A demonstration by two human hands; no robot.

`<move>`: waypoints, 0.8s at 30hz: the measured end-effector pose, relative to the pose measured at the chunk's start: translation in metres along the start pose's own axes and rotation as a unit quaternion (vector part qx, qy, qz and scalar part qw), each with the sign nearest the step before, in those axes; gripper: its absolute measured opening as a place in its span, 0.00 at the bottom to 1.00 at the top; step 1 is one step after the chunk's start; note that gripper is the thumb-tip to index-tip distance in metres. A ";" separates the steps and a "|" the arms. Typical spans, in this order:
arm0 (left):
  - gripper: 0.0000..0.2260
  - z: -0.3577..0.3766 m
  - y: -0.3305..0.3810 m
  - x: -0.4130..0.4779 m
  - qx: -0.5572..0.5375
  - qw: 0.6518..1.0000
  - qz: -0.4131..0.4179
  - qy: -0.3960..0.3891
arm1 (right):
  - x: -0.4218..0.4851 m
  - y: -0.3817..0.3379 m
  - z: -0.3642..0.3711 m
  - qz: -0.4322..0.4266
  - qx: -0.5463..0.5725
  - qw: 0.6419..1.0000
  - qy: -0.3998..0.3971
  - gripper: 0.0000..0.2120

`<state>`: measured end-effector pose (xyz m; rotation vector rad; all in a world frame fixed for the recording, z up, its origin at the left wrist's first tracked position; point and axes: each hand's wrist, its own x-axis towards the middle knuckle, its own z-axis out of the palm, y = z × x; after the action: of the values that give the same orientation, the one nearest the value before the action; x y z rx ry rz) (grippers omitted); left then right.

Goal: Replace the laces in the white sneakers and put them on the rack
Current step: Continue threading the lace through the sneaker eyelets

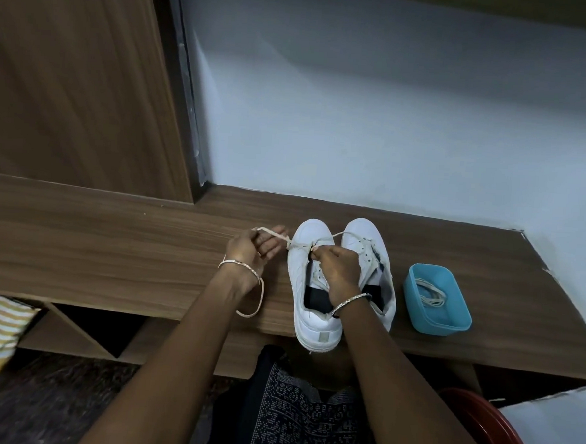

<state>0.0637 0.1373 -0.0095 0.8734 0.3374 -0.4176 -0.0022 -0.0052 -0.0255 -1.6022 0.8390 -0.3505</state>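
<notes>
- Two white sneakers stand side by side on the wooden desk (111, 245), toes pointing away from the person.
- The left sneaker (298, 280) has its heel at the front edge of the desk. The right sneaker (362, 239) touches it on its right side.
- The right hand (336, 269) is over the throat of the left sneaker, fingers curled. It pinches the lace (277, 235) at the upper eyelets.
- The left hand (255, 250) is just left of the left sneaker's toe, above the desk. Thumb and bent fingers grip the same lace, with the outer fingers partly extended.
- The lace runs taut from the left hand to the right hand's pinch. A further strand continues across to the toe of the right sneaker.
- Slack lace loops down beside the left wrist, over the desk's front edge.
- A blue tub (450, 324) sits on the desk just right of the right sneaker, with spare laces (429, 293) coiled inside.
</notes>
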 end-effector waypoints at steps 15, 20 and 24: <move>0.11 -0.048 0.028 0.007 0.758 0.601 0.224 -0.121 | 0.005 0.006 -0.004 0.023 0.044 0.999 -0.021 0.11; 0.11 0.001 -0.009 0.002 0.778 0.566 0.266 -0.063 | 0.011 0.011 -0.002 0.020 0.049 0.998 -0.020 0.12; 0.07 0.020 -0.027 0.004 0.759 0.594 0.262 -0.041 | 0.014 0.015 -0.001 0.017 0.041 0.999 -0.020 0.09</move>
<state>0.0561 0.1057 -0.0174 2.5572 -0.5452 -0.0826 0.0017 -0.0156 -0.0431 -1.5127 0.8111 -0.3241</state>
